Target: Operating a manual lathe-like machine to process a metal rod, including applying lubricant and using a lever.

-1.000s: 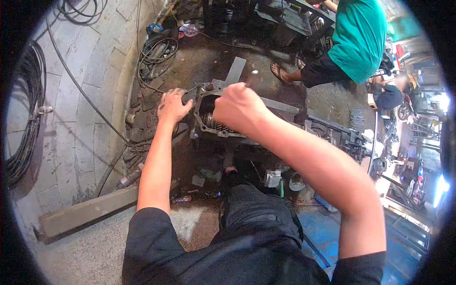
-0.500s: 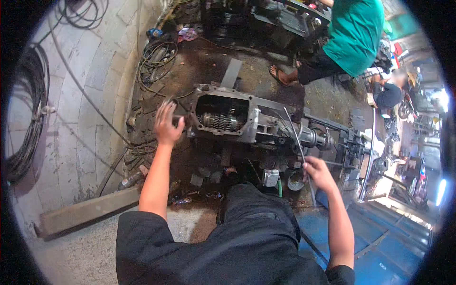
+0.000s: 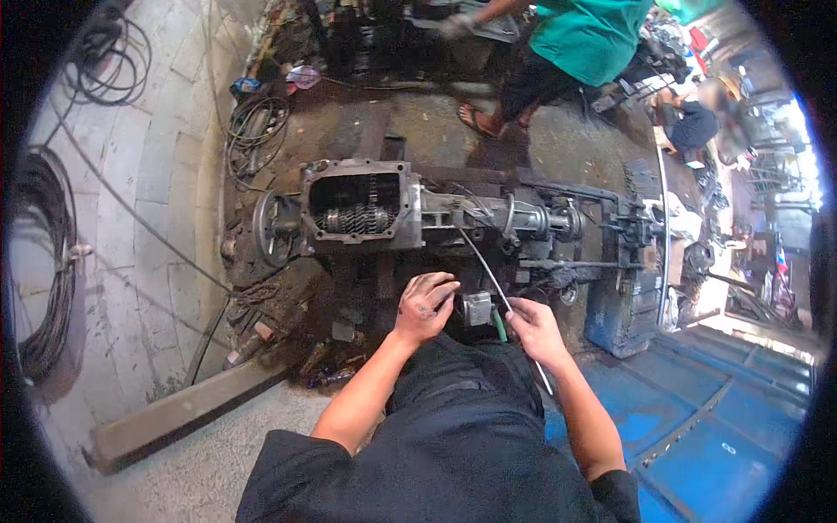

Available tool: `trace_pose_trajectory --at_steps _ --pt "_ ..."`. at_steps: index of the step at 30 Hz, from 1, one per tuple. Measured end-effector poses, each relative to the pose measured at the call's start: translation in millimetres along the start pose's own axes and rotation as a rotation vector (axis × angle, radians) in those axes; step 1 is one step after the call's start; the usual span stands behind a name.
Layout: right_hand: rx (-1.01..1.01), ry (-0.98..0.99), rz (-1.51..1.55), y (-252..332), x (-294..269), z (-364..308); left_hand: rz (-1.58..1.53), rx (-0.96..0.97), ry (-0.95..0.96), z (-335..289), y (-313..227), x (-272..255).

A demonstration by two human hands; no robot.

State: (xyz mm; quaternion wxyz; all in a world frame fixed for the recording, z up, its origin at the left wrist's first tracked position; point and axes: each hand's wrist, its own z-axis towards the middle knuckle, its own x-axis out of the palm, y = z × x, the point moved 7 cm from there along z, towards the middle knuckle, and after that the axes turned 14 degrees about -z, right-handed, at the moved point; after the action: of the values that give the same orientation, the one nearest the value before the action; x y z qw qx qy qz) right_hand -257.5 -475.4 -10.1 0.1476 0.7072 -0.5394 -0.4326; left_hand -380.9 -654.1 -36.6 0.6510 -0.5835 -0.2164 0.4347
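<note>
My right hand (image 3: pixel 534 331) is closed round a long thin metal rod (image 3: pixel 488 272), which slants from the gearbox side down past my wrist. The rod's far tip lies over the narrow section of the gearbox. My left hand (image 3: pixel 427 307) hovers in front of my body, fingers loosely bent and thumb apart, with nothing visible in it. Beyond both hands lies a grey metal gearbox (image 3: pixel 357 240) on its side, its rectangular opening showing toothed gears (image 3: pixel 353 220). A green-handled tool (image 3: pixel 499 325) and a small pale metal block (image 3: pixel 476 309) sit between my hands.
A person in a green shirt (image 3: pixel 586 39) stands on the far side; another crouches far right (image 3: pixel 693 126). Coiled cable (image 3: pixel 257 126) lies by the left wall. A long beam (image 3: pixel 187 410) rests at lower left; a blue metal panel (image 3: pixel 689 427) lies at lower right.
My left hand has left the gearbox's left end and come in toward my body. The right hand, still gripping the rod, has moved left and nearer. The view has shifted.
</note>
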Motion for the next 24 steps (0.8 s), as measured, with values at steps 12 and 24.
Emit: trace_pose_trajectory --at_steps 12,24 --pt "-0.010 0.136 0.173 46 19 11 0.199 -0.071 -0.269 28 20 -121" --pt "0.058 0.090 0.493 36 24 3 -0.204 -0.065 0.123 24 -11 35"
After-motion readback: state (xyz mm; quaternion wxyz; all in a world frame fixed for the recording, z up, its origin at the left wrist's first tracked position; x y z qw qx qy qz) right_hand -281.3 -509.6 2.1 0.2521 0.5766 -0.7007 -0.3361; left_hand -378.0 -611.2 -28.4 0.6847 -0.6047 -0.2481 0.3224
